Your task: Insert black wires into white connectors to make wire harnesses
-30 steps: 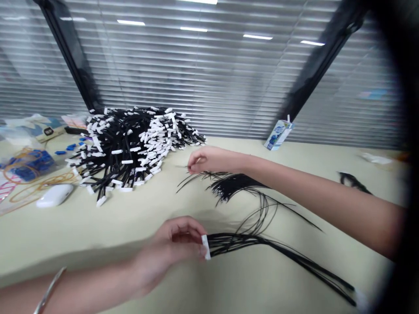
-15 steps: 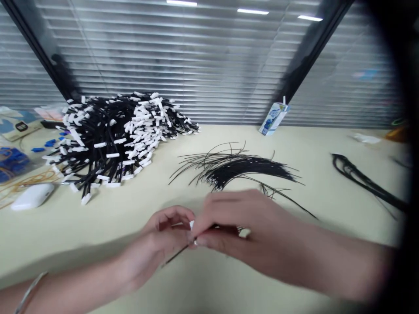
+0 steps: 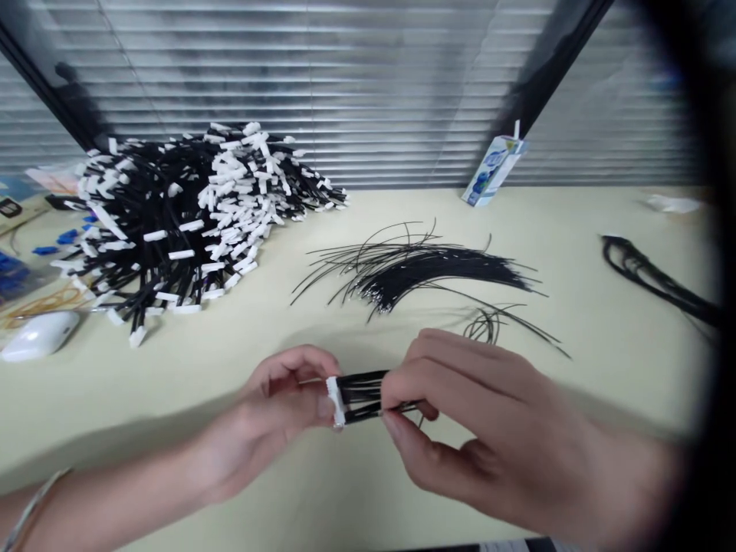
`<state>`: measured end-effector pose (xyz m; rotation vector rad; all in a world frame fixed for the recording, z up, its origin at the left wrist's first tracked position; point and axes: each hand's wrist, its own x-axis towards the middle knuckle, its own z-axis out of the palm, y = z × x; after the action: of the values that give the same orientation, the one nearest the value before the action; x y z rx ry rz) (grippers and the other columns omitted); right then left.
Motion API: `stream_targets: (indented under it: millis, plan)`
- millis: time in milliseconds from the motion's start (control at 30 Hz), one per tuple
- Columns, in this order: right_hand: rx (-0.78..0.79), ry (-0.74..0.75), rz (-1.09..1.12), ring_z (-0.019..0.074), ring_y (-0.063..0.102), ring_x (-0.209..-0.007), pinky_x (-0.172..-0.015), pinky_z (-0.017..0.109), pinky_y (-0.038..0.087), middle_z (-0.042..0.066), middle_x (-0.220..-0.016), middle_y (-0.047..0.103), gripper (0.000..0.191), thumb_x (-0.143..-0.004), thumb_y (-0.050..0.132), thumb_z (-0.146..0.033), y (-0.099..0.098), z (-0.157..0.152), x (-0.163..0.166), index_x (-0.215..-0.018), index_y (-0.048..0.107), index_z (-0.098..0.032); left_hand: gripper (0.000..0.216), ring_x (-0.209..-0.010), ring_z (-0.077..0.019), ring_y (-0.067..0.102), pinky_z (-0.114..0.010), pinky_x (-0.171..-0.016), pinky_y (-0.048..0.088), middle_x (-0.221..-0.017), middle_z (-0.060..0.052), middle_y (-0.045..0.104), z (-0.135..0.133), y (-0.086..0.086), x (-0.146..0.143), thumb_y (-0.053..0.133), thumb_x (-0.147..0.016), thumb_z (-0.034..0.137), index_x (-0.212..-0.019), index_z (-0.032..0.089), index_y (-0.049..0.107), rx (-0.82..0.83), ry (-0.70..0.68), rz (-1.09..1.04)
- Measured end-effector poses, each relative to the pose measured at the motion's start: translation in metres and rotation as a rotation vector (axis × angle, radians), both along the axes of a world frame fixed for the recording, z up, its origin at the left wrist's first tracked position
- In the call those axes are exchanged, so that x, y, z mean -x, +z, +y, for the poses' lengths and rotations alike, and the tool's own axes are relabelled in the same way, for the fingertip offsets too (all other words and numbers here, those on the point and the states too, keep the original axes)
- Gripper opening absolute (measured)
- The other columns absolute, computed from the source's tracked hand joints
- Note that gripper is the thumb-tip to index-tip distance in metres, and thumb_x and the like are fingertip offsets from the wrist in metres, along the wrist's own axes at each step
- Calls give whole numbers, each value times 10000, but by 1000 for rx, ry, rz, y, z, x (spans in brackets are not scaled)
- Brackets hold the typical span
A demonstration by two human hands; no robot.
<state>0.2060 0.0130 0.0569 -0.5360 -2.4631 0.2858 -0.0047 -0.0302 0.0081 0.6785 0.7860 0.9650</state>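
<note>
Between thumb and fingers, my left hand (image 3: pixel 287 399) grips a white plastic connector (image 3: pixel 336 400) held above the table. Several black wires (image 3: pixel 362 395) run from the connector's right side toward my right hand (image 3: pixel 460 429). Its thumb and index finger are pinched together on those wires, a short way from the connector. The wires' far ends are hidden behind my right hand. Just beyond my hands lies a bundle of loose black wires (image 3: pixel 442 272) with shiny metal tips at its left end. A small coil of black wire (image 3: pixel 483 326) lies near my right knuckles.
A large heap of black cables with white connectors (image 3: pixel 230 207) fills the back left. A white case (image 3: pixel 40 335) and blue pieces (image 3: pixel 46 250) lie at far left. A drink carton (image 3: pixel 491 172) stands by the blinds (image 3: pixel 356 92). A looped black cable (image 3: pixel 649 272) lies at right.
My right hand has drawn back to the right, away from the connector, uncovering it and its wires. The thin wire that stuck out below my left hand no longer shows. The view has shifted slightly.
</note>
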Motion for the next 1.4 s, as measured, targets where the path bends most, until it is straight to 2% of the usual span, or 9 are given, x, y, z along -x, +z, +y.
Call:
stream_targets:
  millis: [100, 233, 400, 667, 967, 1200, 1400]
  plan:
    - [-171, -5, -34, 118, 412, -589, -530, 290, 364, -1, -599, 506, 160, -803, 499, -72, -6, 1, -1, -706, 614, -127, 156, -724, -104, 595, -173, -675, 477, -788, -13, 641, 1, 2, 0, 692, -754, 98, -893, 166, 679, -20, -17, -10]
    - [-241, -9, -41, 125, 416, -578, -528, 302, 377, 2, -590, 505, 155, -798, 517, -85, -12, 3, -1, -693, 617, -141, 157, -719, -101, 602, -170, -681, 484, -781, -8, 645, 1, 2, 0, 694, -753, 92, -888, 171, 679, -20, -18, -13]
    - [-265, -15, -76, 131, 401, -578, -551, 319, 376, -3, -583, 493, 160, -766, 542, -65, -11, 5, -3, -652, 600, -162, 153, -717, -101, 605, -172, -680, 487, -790, -8, 653, 1, 1, 1, 699, -756, 102, -892, 169, 680, -21, -26, -34]
    - [-270, -22, -97, 130, 394, -563, -502, 322, 319, -7, -566, 464, 172, -776, 538, -78, -9, 6, -2, -636, 580, -168, 146, -725, -100, 606, -160, -672, 484, -784, -11, 659, 4, 3, 0, 698, -762, 109, -898, 160, 681, -29, -32, -32]
    - [-294, 23, -109, 136, 438, -572, -515, 327, 355, 2, -590, 516, 150, -775, 543, -81, -11, 6, -4, -662, 598, -162, 147, -721, -91, 608, -144, -667, 481, -779, -9, 661, 2, 4, 0, 690, -766, 99, -898, 163, 688, -23, -36, -43]
    - [-288, 60, -141, 154, 522, -647, -622, 338, 426, 16, -660, 574, 149, -802, 522, -44, -12, 5, -4, -733, 602, -148, 147, -708, -89, 610, -147, -661, 482, -769, -4, 664, 2, 4, -1, 689, -760, 88, -883, 169, 693, -20, -7, -20]
    - [-298, 54, -131, 162, 528, -662, -619, 334, 429, 25, -684, 596, 159, -827, 502, -43, -14, 5, -4, -745, 600, -137, 168, -719, -86, 623, -146, -677, 482, -772, 2, 688, 2, 0, -1, 709, -767, 100, -909, 189, 700, -34, -21, 11]
